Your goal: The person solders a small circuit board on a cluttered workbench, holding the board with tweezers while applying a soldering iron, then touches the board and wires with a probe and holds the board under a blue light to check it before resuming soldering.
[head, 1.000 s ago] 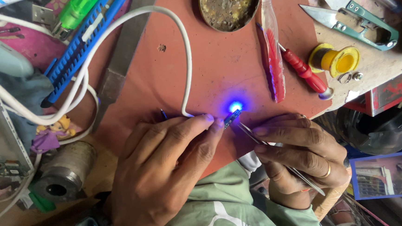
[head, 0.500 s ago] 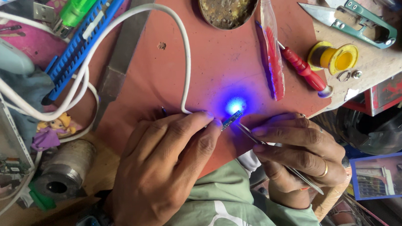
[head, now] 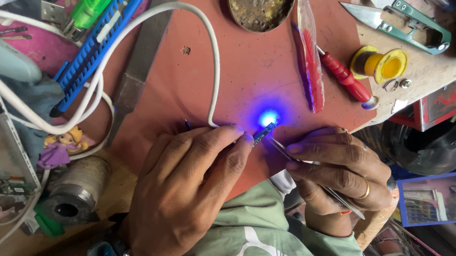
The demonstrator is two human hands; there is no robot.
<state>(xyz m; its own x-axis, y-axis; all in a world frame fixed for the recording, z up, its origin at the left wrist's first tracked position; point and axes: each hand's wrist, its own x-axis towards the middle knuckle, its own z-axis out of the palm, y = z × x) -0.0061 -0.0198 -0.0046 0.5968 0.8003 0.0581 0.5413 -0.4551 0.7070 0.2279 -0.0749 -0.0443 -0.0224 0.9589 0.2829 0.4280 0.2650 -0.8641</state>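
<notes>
While our left hand (head: 189, 191) lies flat-knuckled on the red mat (head: 255, 63), its fingertips (head: 242, 137) press down on the small dark component (head: 263, 132) that glows blue at its far end, right where the white cable (head: 211, 66) comes to its end. We cannot see under those fingertips, so we cannot tell whether they pinch the cable's tip or only pin it to the mat.

Our right hand (head: 336, 174) is closed around a pair of thin metal tweezers (head: 315, 178), held like a pen. Their long axis runs on a diagonal, from the near right by the ringed finger up toward the far left, and the tips meet the component at its near right edge. The component's own long axis seems to follow the same slant, tilting up toward the blue light (head: 268, 117).

So the glowing piece lies between the two hands, just beyond both sets of fingertips, toward the far side of the mat. The left hand is touching it; the right reaches it only through the tweezers, and so sits a little farther off.

Well apart, on the far right, lie a red-handled screwdriver (head: 346, 78), a yellow spool (head: 380, 65) and green-handled snips (head: 401, 20); a round rusty tin (head: 260, 5) sits at the far edge.
</notes>
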